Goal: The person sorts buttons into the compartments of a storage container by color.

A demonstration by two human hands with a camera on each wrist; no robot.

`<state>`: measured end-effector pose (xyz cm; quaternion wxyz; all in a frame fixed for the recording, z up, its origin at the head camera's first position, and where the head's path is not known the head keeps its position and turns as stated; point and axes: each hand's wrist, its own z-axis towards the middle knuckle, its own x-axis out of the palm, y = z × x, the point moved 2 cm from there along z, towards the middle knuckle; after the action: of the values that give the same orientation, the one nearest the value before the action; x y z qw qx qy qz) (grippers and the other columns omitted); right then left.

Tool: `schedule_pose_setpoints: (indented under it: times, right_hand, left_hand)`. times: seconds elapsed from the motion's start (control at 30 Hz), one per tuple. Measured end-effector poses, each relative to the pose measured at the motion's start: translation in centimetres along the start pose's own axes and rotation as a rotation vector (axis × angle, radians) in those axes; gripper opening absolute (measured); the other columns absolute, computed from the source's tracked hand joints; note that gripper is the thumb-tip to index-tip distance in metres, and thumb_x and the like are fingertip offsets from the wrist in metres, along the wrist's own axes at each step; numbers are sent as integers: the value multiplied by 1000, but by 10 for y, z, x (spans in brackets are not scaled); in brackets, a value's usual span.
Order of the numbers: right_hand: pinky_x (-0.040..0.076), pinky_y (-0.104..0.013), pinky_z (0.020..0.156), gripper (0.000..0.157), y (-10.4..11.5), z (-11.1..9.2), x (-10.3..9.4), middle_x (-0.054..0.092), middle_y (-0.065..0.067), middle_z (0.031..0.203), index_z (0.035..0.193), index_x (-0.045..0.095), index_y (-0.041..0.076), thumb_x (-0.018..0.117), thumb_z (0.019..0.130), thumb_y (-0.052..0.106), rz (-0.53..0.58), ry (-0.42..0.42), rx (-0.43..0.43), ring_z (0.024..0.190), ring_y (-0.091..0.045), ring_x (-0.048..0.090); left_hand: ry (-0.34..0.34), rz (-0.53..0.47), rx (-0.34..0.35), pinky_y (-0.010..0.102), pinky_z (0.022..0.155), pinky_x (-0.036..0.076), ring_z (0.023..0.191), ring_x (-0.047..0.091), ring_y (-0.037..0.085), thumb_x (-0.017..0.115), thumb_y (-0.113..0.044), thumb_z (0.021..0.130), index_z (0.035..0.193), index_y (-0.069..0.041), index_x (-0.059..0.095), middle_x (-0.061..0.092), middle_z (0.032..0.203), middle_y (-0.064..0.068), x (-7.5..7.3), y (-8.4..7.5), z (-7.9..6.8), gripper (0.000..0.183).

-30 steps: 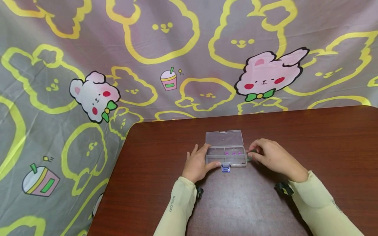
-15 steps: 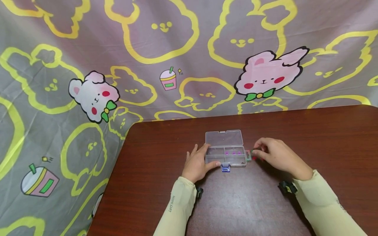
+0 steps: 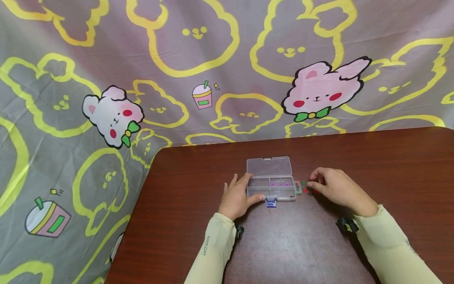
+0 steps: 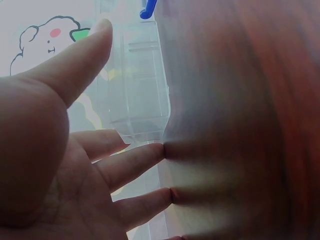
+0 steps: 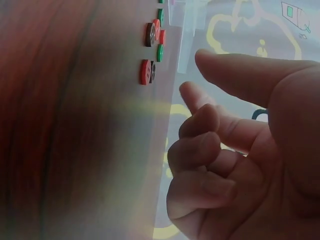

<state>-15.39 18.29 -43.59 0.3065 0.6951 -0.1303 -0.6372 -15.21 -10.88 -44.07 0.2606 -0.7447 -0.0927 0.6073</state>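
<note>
A clear plastic compartment box (image 3: pixel 259 192) lies on the table with its lid (image 3: pixel 268 167) tipped back. Small purple pieces (image 3: pixel 281 184) sit in its back right compartment. My left hand (image 3: pixel 237 197) rests at the box's left end, fingers spread and thumb along the front edge. In the left wrist view those fingers look nearly straight. Several buttons, among them a red button (image 5: pixel 145 72), a green button (image 5: pixel 160 52) and a dark button (image 5: pixel 150 34), lie right of the box. My right hand (image 3: pixel 335 187) hovers beside them, thumb and index tips apart with nothing visible between.
A blue latch (image 3: pixel 271 202) sticks out from the box's front. The brown wooden table (image 3: pixel 198 169) meets a patterned cloth (image 3: pixel 241 59) at its back and left. A tiny dark thing lies in the front right compartment, too small to tell.
My right hand has drawn back to the right from the box's right side, uncovering red and green buttons there. The left hand and the box stay where they were.
</note>
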Motion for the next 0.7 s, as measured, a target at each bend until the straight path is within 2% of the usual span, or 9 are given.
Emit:
schedule_pose_setpoints:
  times: [0.7]
  right_hand:
    - [40, -31, 57, 13, -3, -1, 4, 52, 3, 67, 89, 67, 6, 75, 90, 17, -52, -3, 25, 60, -13, 47]
  left_hand:
    - [-3, 16, -1, 64, 118, 15, 150, 23, 36, 73, -54, 87, 152, -15, 45, 45, 155, 7, 0, -1, 0, 81]
